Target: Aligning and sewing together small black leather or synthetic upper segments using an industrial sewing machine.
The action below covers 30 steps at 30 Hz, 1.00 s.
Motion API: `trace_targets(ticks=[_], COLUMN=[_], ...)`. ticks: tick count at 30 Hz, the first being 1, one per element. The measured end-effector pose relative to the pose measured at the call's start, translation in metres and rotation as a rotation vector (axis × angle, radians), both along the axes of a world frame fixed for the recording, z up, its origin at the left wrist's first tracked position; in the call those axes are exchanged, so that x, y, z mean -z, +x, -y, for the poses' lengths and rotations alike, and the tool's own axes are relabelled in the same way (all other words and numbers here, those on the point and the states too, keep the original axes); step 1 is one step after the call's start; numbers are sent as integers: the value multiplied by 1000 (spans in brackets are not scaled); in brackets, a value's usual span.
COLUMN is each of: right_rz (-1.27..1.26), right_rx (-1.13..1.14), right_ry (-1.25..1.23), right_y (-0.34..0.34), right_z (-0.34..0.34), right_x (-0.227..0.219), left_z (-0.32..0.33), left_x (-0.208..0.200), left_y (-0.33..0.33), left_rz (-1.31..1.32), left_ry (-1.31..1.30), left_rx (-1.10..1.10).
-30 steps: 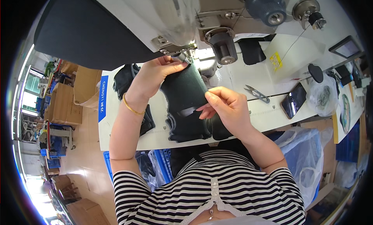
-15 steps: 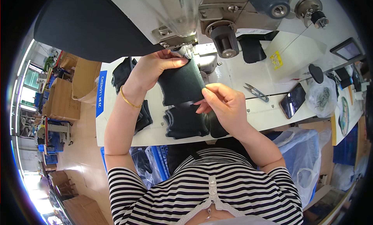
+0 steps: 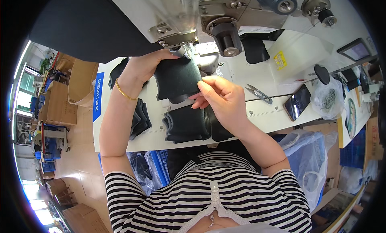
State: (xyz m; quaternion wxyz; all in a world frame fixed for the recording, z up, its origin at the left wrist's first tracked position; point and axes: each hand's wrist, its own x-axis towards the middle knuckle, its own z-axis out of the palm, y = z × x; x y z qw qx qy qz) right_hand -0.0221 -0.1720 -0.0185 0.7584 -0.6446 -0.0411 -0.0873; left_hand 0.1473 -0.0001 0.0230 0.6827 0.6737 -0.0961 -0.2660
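A black fabric piece [image 3: 177,80] lies under the needle area of a sewing machine [image 3: 187,50], its near edge reaching toward me. My right hand [image 3: 221,100] pinches the piece's right edge between thumb and fingers. At the far left corner of the piece is my left hand [image 3: 146,66], a gold bangle on its wrist. Its fingertips are hidden behind the machine's foot and head, so their grip does not show. Just nearer than the piece, a stack of black fabric pieces [image 3: 187,124] rests on the white sewing table [image 3: 157,142].
More black pieces [image 3: 140,119] lie left of the stack. To the right are thread snips [image 3: 259,93], a phone [image 3: 297,102] and a clear plastic bag [image 3: 327,98]. A dark cylindrical machine part [image 3: 226,38] hangs above the bed. A plastic-lined blue bin [image 3: 305,160] stands below the table.
The whole view has shifted slightly. The fabric piece has moved a little away from me under the machine, my right hand moving with it. My left thumb no longer lies across the piece's top.
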Motion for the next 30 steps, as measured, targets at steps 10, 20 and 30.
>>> trace_targets(ticks=[10, 20, 30], right_rz=[14, 4, 147], right_rx=[11, 57, 144], right_ry=[12, 9, -60], right_y=[14, 24, 21], right_z=[1, -3, -2], right_x=[-3, -6, 9], left_z=[2, 20, 2], left_x=[6, 1, 21], left_y=[16, -32, -73], left_rz=[345, 1071, 1523], left_ry=[-237, 229, 373], left_rx=[91, -257, -66])
